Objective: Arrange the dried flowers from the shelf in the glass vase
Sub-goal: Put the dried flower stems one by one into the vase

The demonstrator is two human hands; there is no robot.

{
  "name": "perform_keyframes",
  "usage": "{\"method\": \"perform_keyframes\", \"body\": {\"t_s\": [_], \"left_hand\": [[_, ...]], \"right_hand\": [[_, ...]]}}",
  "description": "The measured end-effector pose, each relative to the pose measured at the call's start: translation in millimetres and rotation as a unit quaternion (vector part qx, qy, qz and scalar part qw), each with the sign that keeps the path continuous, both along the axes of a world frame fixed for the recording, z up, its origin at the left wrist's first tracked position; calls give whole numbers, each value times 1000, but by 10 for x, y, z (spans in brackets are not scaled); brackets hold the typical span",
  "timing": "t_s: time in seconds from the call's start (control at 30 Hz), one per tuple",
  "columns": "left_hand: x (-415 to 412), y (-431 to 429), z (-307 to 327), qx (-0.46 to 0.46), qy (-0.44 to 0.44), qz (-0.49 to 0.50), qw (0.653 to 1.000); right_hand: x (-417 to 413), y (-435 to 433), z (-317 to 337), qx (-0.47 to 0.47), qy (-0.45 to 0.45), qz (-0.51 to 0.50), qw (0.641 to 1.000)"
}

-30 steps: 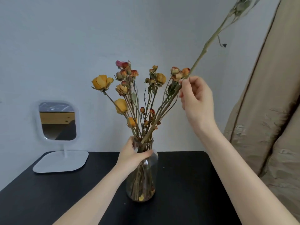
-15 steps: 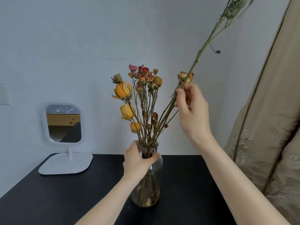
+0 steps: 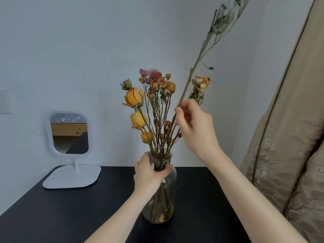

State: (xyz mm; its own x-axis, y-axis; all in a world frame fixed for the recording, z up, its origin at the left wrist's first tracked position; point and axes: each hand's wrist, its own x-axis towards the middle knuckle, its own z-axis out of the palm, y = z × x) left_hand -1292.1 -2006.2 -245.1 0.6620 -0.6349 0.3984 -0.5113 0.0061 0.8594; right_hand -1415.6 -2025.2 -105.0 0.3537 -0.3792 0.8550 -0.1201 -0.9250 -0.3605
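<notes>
A clear glass vase (image 3: 163, 204) stands on the black table (image 3: 70, 211), filled with dried roses (image 3: 136, 102) in yellow, orange and pink. My left hand (image 3: 150, 172) grips the vase's neck. My right hand (image 3: 196, 127) pinches one long green stem (image 3: 196, 62) that slants up to the right, with dried leaves near the frame's top. The stem's lower part runs down among the other stems into the vase mouth.
A white stand mirror (image 3: 69, 134) sits on the table at the back left. A beige curtain (image 3: 287, 137) hangs close on the right. A pale wall lies behind the table.
My right hand has slid the long stem more upright and lower toward the vase. The bouquet has straightened and the camera has shifted, so the vase sits more central.
</notes>
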Motion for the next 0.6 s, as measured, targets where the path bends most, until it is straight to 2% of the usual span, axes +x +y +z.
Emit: {"method": "perform_keyframes", "body": {"t_s": [0.43,0.6], "left_hand": [[17,-4,-22,3,-8,4,1000],[21,-3,-25,0,-9,-1,1000]], "right_hand": [[108,64,172,-69,35,-83,994],[142,21,187,-19,90,-97,991]]}}
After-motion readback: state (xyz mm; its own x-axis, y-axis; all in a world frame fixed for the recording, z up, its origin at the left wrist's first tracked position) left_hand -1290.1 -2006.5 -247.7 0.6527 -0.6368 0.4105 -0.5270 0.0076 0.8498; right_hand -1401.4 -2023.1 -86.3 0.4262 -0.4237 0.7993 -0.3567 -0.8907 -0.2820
